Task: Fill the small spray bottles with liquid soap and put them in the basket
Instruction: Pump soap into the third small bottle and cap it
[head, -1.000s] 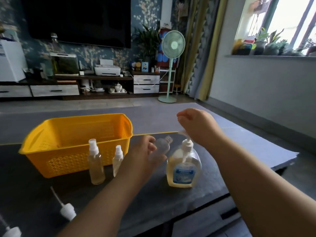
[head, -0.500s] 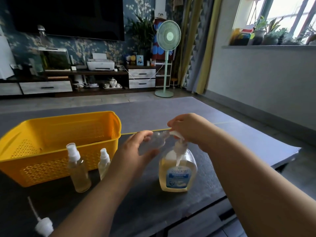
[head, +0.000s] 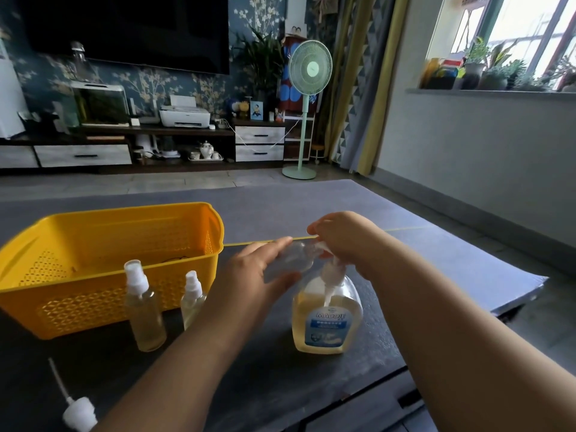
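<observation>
In the head view, the left hand (head: pixel 258 269) is gripping the uncapped spray bottle (head: pixel 293 260), tilting its mouth closer to the nozzle of the soap dispenser (head: pixel 327 319) than a second ago. The right hand (head: pixel 343 238), fingers curled over the pump, is pressing down. Filling is probably starting. The yellow basket (head: pixel 124 210) is standing well to the left.

The basket (head: pixel 93 307) is yellow plastic with a faint sheen, its walls pierced in a fine lattice. The soap bottle (head: pixel 327 335) is clear, glossy plastic with a smooth blue printed label, and its pump (head: pixel 332 272) is white plastic. The taller spray bottle (head: pixel 146 319), shorter spray bottle (head: pixel 190 307) and uncapped small bottle (head: pixel 293 260) are transparent plastic. The desk (head: pixel 280 385) looks dark and matt.
</observation>
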The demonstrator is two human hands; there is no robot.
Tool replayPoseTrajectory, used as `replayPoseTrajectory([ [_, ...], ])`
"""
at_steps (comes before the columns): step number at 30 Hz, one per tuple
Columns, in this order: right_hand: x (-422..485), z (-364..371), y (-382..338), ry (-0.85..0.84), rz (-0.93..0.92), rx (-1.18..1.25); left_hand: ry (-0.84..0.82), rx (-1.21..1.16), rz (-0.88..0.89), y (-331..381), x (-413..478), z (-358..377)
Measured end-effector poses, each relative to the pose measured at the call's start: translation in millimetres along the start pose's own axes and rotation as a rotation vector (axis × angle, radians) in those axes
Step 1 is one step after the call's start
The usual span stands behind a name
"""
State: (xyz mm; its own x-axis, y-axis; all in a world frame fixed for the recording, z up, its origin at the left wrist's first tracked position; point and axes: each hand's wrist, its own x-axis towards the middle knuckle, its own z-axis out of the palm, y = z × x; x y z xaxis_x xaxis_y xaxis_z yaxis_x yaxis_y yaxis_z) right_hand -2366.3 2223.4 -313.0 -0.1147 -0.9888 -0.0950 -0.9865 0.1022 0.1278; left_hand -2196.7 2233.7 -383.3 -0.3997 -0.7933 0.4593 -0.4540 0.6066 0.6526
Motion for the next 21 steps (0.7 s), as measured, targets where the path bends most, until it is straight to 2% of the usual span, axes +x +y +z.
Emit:
replayPoseTrajectory([
  [4,1,7,3,0.04,0.019,0.045,0.004,0.009,0.028,0,1,1],
  [9,1,16,-2,0.067,0.005,-0.042,0.009,0.052,0.061,-4,0,4],
  [21,-1,25,-1,0.152,0.057,-0.03,-0.034,0.178,0.048,-2,-1,3],
])
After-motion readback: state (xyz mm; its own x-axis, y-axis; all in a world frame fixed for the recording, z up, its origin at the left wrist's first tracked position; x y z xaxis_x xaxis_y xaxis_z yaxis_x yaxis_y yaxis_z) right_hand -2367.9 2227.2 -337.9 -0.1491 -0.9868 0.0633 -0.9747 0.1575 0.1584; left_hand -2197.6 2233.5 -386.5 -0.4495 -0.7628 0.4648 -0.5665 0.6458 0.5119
